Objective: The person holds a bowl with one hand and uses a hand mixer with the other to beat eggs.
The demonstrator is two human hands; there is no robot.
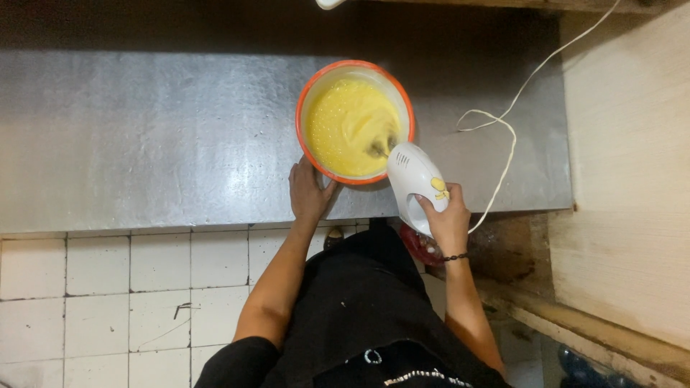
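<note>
An orange-rimmed bowl (pixel 307 92) of frothy yellow batter (pixel 345 122) stands on a metal counter (pixel 158 136). My left hand (pixel 309 192) rests flat against the bowl's near side, fingers spread. My right hand (pixel 447 219) grips the handle of a white electric hand mixer (pixel 412 176) with a yellow switch. The mixer's beaters (pixel 379 147) are down in the batter at the bowl's right side and look blurred.
The mixer's white cord (pixel 512 136) loops over the counter's right end and runs up to the back wall. A pale wooden panel (pixel 632 158) borders the right. White floor tiles (pixel 129 287) lie below the counter edge. A red object (pixel 420 248) sits under my right wrist.
</note>
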